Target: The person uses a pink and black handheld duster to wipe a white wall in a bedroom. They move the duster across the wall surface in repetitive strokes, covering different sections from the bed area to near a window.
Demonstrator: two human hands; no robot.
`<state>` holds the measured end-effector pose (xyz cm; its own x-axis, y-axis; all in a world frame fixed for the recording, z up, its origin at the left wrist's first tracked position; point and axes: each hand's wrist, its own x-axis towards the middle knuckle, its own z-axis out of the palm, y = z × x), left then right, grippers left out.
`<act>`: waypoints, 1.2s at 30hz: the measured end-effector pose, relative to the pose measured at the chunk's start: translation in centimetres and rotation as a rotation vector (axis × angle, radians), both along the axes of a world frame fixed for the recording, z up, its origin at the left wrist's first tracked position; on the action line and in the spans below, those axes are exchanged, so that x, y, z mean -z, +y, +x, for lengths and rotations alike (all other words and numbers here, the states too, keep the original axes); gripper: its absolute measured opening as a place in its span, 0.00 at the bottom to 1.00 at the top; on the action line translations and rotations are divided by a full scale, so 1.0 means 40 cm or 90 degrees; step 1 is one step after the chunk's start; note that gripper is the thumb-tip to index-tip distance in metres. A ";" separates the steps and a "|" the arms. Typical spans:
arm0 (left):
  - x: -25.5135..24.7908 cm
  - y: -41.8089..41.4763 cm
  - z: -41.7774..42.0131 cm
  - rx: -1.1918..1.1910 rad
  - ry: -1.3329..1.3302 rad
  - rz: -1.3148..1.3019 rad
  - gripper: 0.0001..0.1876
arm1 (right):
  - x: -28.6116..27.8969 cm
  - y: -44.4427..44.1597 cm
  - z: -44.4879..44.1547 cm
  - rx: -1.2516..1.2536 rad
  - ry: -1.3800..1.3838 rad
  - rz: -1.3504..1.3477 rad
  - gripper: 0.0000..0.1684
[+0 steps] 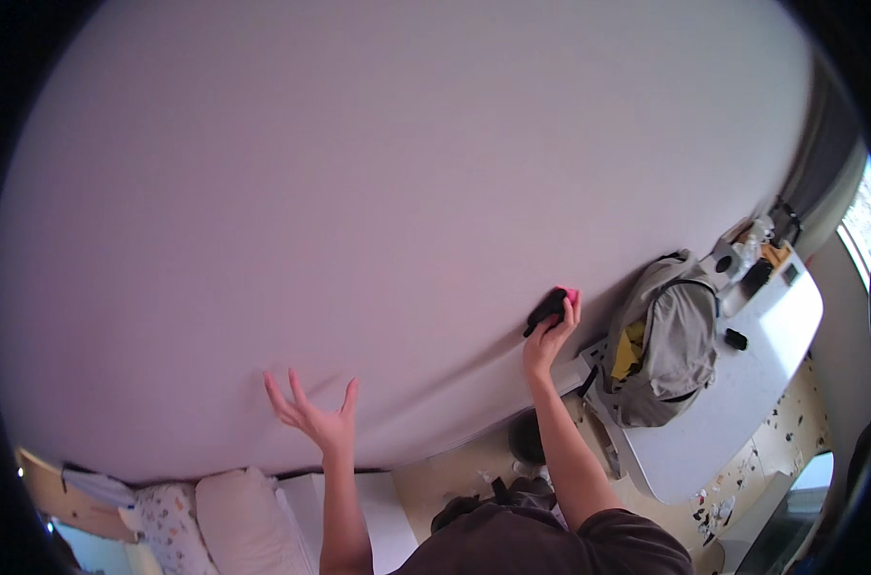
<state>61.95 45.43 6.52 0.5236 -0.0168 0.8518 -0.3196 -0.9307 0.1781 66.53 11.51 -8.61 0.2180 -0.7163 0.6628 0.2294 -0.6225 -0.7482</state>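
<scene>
My left hand (316,417) is raised before a pale wall (406,180), its fingers spread and holding nothing. The picture does not settle whether its fingertips touch the wall. My right hand (550,345) grips a small black object (547,310) with a bright pink part (570,293) at its upper end. Its exact kind is unclear, and my fingers cover some of it. To the right of that hand, a grey backpack (683,345) rests on a white table (708,445). Something yellow (628,351) shows through the backpack's opening.
A black item (736,339) and a cluster of small things (755,251) lie on the table. A dark round bin-like object (527,437) stands below my right forearm. Scraps (716,514) litter the floor. Pillows (237,514) are at lower left, a curtain (827,144) at right.
</scene>
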 end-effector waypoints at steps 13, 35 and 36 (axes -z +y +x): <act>0.014 -0.114 0.040 -0.139 0.073 0.044 0.71 | -0.090 -0.103 0.014 -0.090 -0.095 0.048 0.31; 0.021 -0.036 0.066 -0.134 -0.005 0.016 0.57 | -0.620 0.181 0.067 -0.365 -0.225 -0.980 0.14; 0.000 -0.020 0.073 -0.131 -0.016 -0.004 0.57 | -0.681 0.203 0.068 -0.367 -0.232 -1.011 0.14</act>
<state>64.87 44.64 6.53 0.4935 0.0927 0.8648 -0.1280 -0.9757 0.1776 69.24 19.64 18.64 -0.1191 0.7433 0.6583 0.6747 -0.4258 0.6029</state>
